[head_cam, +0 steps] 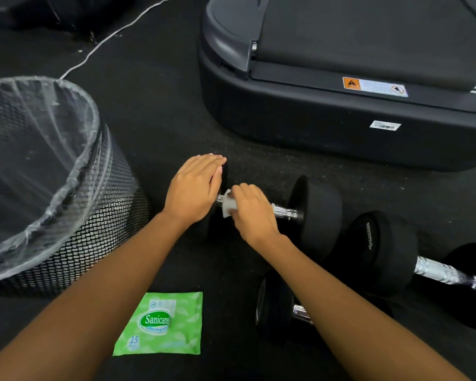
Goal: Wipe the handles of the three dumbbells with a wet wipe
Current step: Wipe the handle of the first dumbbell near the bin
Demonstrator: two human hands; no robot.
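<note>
- The far dumbbell (316, 213) lies on the black floor (162, 119) in front of the person, its shiny handle running left to right.
- The left hand (194, 188) lies flat on that dumbbell's left weight, fingers straight and together, so most of that weight is hidden.
- The right hand (252, 210) is curled round the handle near its left end and grips a white wet wipe (228, 206) against the metal. A folded edge of the wipe shows between the two hands.
- To the right of this hand, the rest of the handle is bare up to the right weight.
- The second dumbbell (388, 251) lies on the floor to the right, just beside the first, with its handle uncovered.
- The third dumbbell (272, 306) lies nearer the person, partly hidden under the right forearm. Only a short bit of its handle shows.
- A green pack of wipes (160, 324) lies flat on the floor between the forearms.
- A black mesh bin (66, 243) with a clear plastic liner stands to the left.
- A dark treadmill (341, 119) sits behind the dumbbells, and a pale cable (107, 39) runs across the floor at the upper left.
</note>
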